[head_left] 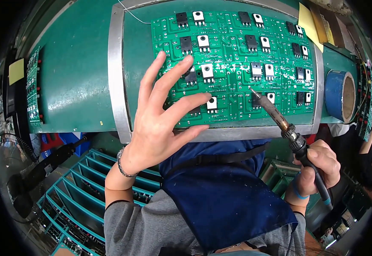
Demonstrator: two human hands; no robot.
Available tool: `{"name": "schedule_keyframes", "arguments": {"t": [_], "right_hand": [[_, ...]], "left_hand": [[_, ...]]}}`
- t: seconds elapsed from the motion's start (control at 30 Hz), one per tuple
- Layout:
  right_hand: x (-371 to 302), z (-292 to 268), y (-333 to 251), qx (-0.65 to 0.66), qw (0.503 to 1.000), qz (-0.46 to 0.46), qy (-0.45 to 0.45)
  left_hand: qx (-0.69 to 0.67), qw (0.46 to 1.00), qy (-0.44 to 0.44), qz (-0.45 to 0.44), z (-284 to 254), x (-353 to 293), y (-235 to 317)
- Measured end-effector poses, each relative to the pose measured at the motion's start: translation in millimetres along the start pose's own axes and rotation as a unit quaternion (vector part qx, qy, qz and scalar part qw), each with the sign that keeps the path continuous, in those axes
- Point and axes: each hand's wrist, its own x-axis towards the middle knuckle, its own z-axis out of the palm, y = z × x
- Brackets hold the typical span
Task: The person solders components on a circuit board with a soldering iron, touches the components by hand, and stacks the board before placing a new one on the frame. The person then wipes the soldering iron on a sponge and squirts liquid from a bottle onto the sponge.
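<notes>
A green circuit board panel (233, 51) lies inside a metal frame, with black and white three-legged components standing in pairs across it. My left hand (158, 117) rests over the panel's left part, its fingers spread and fingertips touching or close to the components there. In my right hand (320, 166) is a soldering iron (282, 121), held by its black handle. Its tip points up and left, at or just above the panel's middle, beside a black component in the lowest row. Whether the tip touches a joint I cannot tell.
The metal frame (117, 72) borders the panel. To its right stands a blue tape roll (339, 96), with yellow paper (309, 25) behind. Another circuit board (33, 89) stands at the far left. A teal slotted rack (83, 187) holding boards is below the bench (77, 64).
</notes>
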Motion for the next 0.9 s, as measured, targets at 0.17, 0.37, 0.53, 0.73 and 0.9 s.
{"name": "schedule_keyframes", "arguments": {"t": [0.17,0.37,0.53,0.73,0.9], "right_hand": [[-3.1,-0.6,2.9,0.007,1.0,0.003,0.007],[-6.0,2.3,2.6,0.007,1.0,0.015,0.022],[-7.4,3.5,3.4,0.02,0.998,0.031,0.048],[-10.0,4.5,4.4,0.016,0.998,0.029,0.057],[-13.6,4.5,2.2,0.011,0.997,0.028,0.071]], "left_hand": [[0.006,1.0,0.003,0.01,-0.9,-0.2,0.9],[0.03,0.999,-0.009,0.029,4.4,-0.6,-1.6],[0.019,0.999,0.002,0.032,6.4,-3.0,-3.5],[0.016,0.999,0.012,0.03,9.8,-3.5,-2.8],[0.031,0.999,-0.003,0.039,10.3,-8.0,-5.6]]}}
